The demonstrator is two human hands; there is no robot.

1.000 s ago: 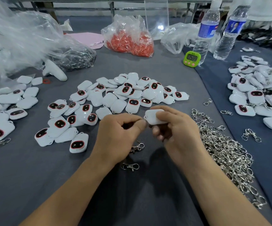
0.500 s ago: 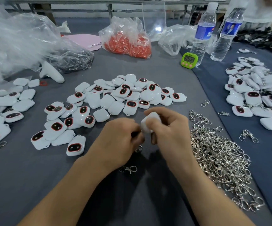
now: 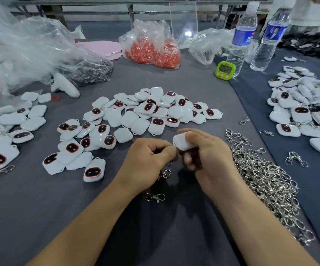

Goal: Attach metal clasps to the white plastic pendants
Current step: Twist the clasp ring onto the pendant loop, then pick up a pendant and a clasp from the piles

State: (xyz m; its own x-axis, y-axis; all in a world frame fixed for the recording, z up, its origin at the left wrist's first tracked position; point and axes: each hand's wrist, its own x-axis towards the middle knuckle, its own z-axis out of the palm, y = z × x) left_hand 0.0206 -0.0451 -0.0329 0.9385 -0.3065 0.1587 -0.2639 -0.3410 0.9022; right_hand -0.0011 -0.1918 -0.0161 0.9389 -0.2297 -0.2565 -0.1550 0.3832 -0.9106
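My right hand [image 3: 207, 156] grips a white plastic pendant [image 3: 182, 143] between thumb and fingers, plain back facing up. Touching the pendant's left corner, my left hand [image 3: 147, 160] pinches a metal clasp [image 3: 166, 172] whose ring and hook dangle below the fingers. A heap of loose pendants [image 3: 136, 116] lies just beyond my hands on the grey cloth. To the right of my right wrist spreads a pile of silver clasps [image 3: 266, 181]. One single clasp [image 3: 155, 197] lies on the cloth under my left wrist.
More pendants lie at the left [image 3: 5, 131] and on the blue cloth at the right [image 3: 305, 108]. At the back stand a bag of orange parts [image 3: 153, 48], clear plastic bags [image 3: 30, 50], a green timer [image 3: 224, 71] and two water bottles [image 3: 241, 39].
The pendant has turned in my right hand from edge-on back to its flat side up, and both hands have stayed together over the same spot.
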